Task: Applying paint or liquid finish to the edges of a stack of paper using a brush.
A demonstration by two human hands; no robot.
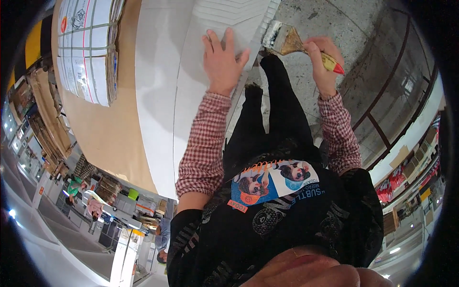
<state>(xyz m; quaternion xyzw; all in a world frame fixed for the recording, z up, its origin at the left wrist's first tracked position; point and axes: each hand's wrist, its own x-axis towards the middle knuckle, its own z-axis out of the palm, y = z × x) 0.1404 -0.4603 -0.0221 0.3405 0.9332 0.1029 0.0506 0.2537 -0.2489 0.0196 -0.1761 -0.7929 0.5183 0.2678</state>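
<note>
My left hand (pixel 223 64) lies with its fingers spread on white sheets (pixel 191 91), pressing near their right side. At the far end the sheets are fanned out, so their edges show as close steps (pixel 239 13). In my right hand (pixel 326 64) is the handle of a flat, wide paintbrush (pixel 291 42), yellow with a red end. White matter coats its bristles, which point left and reach the right edge of the fanned sheets. Whether they touch that edge I cannot tell for sure.
Left of the sheets, a strapped bundle of printed cardboard (pixel 88 52) sits on a brown board (pixel 119 138). Grey, speckled floor (pixel 334 19) lies to the right, with a dark metal frame (pixel 389 86) beyond. Several people (pixel 74 186) and stacked materials appear at the lower left.
</note>
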